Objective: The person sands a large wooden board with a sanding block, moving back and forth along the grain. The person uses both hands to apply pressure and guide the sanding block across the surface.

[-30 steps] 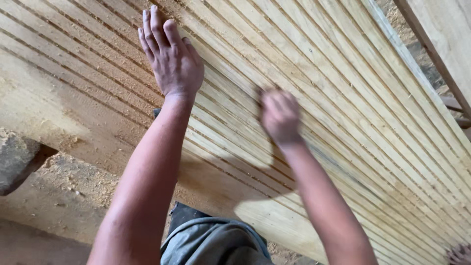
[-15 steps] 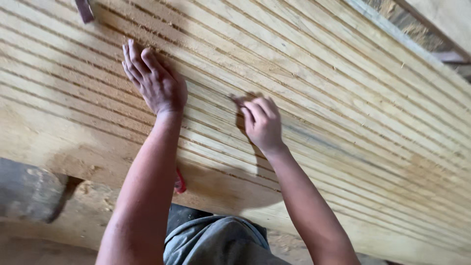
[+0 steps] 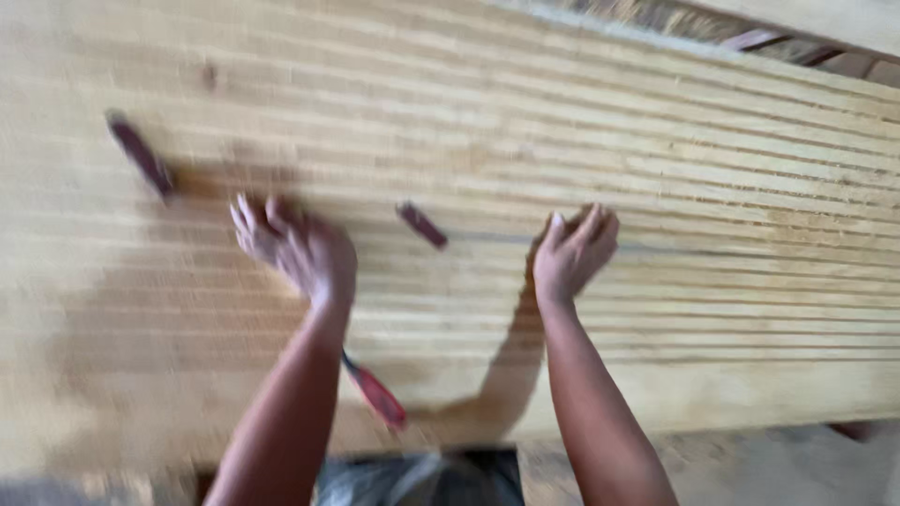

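A wide stack of pale wooden slats (image 3: pixel 656 187) set edge to edge fills the view, blurred by motion. My left hand (image 3: pixel 295 248) lies flat on the slats with fingers spread, holding nothing. My right hand (image 3: pixel 574 251) rests against the slats further right, fingers curled loosely, nothing visible in it. Between the hands a small dark reddish piece (image 3: pixel 421 225) lies on the wood. A second dark reddish stick (image 3: pixel 141 155) lies up left of my left hand.
A red-handled tool (image 3: pixel 378 394) pokes out below my left forearm near the slats' front edge. Grey trousers (image 3: pixel 422 478) show at the bottom. Another wooden board (image 3: pixel 816 19) runs along the top right, with a dusty floor (image 3: pixel 797 459) at the lower right.
The view has swung and come closer. Both hands have slid across the slats and spread further apart. Two dark reddish pieces on the wood have come into view.
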